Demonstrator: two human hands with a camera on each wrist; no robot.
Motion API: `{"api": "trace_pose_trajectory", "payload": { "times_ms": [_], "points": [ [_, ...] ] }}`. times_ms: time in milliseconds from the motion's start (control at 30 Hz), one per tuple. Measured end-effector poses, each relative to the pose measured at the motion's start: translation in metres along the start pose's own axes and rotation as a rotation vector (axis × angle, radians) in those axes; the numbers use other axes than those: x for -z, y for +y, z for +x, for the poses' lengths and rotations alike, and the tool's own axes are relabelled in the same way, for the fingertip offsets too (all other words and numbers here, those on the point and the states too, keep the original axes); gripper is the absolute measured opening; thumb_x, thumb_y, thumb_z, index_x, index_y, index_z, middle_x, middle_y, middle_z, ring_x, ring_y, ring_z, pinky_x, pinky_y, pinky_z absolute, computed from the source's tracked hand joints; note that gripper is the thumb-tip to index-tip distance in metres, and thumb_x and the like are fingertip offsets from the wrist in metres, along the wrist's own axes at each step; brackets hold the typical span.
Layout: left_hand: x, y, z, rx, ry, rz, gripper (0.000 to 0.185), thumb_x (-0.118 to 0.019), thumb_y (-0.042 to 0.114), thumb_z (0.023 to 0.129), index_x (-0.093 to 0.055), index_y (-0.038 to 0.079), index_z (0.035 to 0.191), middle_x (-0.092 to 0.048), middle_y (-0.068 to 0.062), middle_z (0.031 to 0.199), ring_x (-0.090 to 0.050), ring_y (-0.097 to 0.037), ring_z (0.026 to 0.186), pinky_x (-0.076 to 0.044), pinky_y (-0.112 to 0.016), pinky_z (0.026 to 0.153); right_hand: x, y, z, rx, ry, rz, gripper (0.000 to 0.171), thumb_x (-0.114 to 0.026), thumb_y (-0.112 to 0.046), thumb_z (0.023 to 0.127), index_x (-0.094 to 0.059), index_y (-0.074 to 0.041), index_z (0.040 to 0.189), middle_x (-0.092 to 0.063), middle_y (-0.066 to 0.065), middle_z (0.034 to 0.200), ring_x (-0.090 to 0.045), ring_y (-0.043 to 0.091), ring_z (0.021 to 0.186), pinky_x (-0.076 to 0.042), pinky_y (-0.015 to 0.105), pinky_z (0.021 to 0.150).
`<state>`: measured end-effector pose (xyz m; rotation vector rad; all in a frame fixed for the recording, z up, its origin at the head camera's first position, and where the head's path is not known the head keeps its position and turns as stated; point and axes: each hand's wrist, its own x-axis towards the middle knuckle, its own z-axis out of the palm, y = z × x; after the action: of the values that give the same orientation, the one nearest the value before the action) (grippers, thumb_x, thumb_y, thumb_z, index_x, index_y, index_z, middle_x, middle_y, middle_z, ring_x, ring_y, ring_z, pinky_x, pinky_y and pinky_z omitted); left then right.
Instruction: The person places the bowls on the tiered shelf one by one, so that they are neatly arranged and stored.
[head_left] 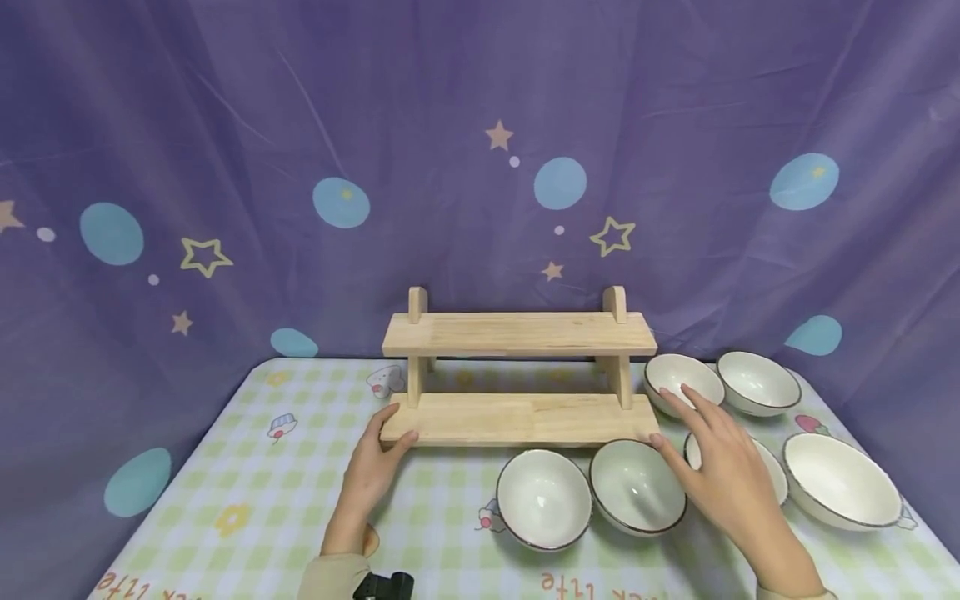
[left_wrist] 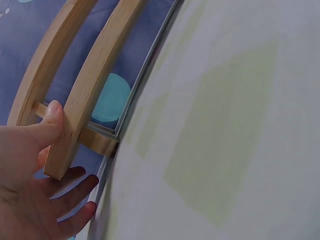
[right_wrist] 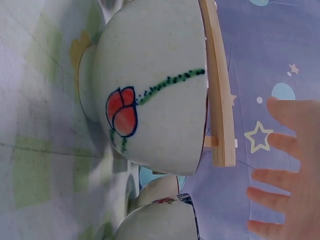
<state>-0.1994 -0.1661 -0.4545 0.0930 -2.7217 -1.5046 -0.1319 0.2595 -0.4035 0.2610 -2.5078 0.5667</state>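
A two-tier wooden shelf (head_left: 517,419) stands at the back middle of the table. At the left end of its lower board, my left hand (head_left: 371,467) grips the wood, thumb on top; the left wrist view shows the thumb (left_wrist: 54,112) against the board and the other fingers around its end. My right hand (head_left: 723,471) hovers with spread fingers over the bowls to the right, holding nothing. Its thumb overlaps the shelf's right corner in the head view. Below it are a pale green bowl (head_left: 637,492) and a white bowl (head_left: 772,479) partly hidden by the hand.
Another white bowl (head_left: 543,504) sits in front of the shelf. Two more bowls, one near (head_left: 675,367) and one farther right (head_left: 757,383), stand at the back right. A wider oval-looking bowl (head_left: 840,483) is near the right edge. A purple curtain (head_left: 465,208) hangs behind the checked tablecloth (head_left: 247,483).
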Motion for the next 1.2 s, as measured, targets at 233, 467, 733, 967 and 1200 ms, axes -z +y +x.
{"api": "trace_pose_trajectory", "payload": {
  "times_ms": [233, 467, 733, 967, 1200],
  "points": [
    [0.0, -0.003, 0.002, -0.002, -0.003, -0.018, 0.069, -0.062, 0.04, 0.098, -0.031, 0.014, 0.154, -0.026, -0.024, 0.158, -0.024, -0.044, 0.144, -0.022, -0.063, 0.112, -0.002, 0.0, 0.001, 0.035, 0.007, 0.087, 0.055, -0.076, -0.027, 0.089, -0.057, -0.021, 0.14, -0.053, 0.015, 0.142, -0.049, 0.043, 0.126, -0.038, 0.063, 0.094],
    [0.0, -0.004, 0.002, -0.011, 0.003, -0.024, 0.068, -0.063, 0.037, 0.098, -0.031, 0.012, 0.154, -0.027, -0.024, 0.158, -0.025, -0.043, 0.144, -0.021, -0.06, 0.113, -0.006, -0.01, -0.001, 0.0, -0.071, 0.208, 0.055, -0.076, -0.026, 0.09, -0.056, -0.022, 0.141, -0.054, 0.009, 0.142, -0.048, 0.039, 0.129, -0.04, 0.06, 0.095],
    [-0.001, -0.003, 0.003, -0.011, -0.012, -0.022, 0.07, -0.06, 0.042, 0.099, -0.03, 0.013, 0.155, -0.026, -0.022, 0.159, -0.023, -0.042, 0.145, -0.02, -0.061, 0.114, -0.014, -0.014, 0.001, -0.003, -0.135, 0.321, 0.047, -0.075, -0.02, 0.09, -0.061, -0.014, 0.134, -0.06, 0.005, 0.133, -0.055, 0.028, 0.122, -0.042, 0.046, 0.1],
    [-0.004, -0.004, 0.004, -0.029, -0.007, 0.006, 0.067, -0.059, 0.042, 0.099, -0.032, 0.014, 0.154, -0.028, -0.022, 0.158, -0.025, -0.042, 0.144, -0.021, -0.061, 0.113, -0.02, -0.015, 0.007, 0.095, -0.173, 0.413, 0.042, -0.077, -0.011, 0.087, -0.065, -0.015, 0.127, -0.065, -0.004, 0.124, -0.061, 0.015, 0.108, -0.049, 0.031, 0.089],
    [-0.003, -0.004, 0.004, -0.019, -0.007, 0.049, 0.069, -0.058, 0.044, 0.099, -0.031, 0.014, 0.155, -0.027, -0.022, 0.158, -0.026, -0.043, 0.143, -0.021, -0.061, 0.113, -0.03, -0.027, 0.014, 0.166, -0.338, 0.503, 0.039, -0.078, -0.014, 0.086, -0.067, -0.013, 0.124, -0.067, -0.001, 0.12, -0.064, 0.021, 0.105, -0.052, 0.042, 0.089]
  ]
}}
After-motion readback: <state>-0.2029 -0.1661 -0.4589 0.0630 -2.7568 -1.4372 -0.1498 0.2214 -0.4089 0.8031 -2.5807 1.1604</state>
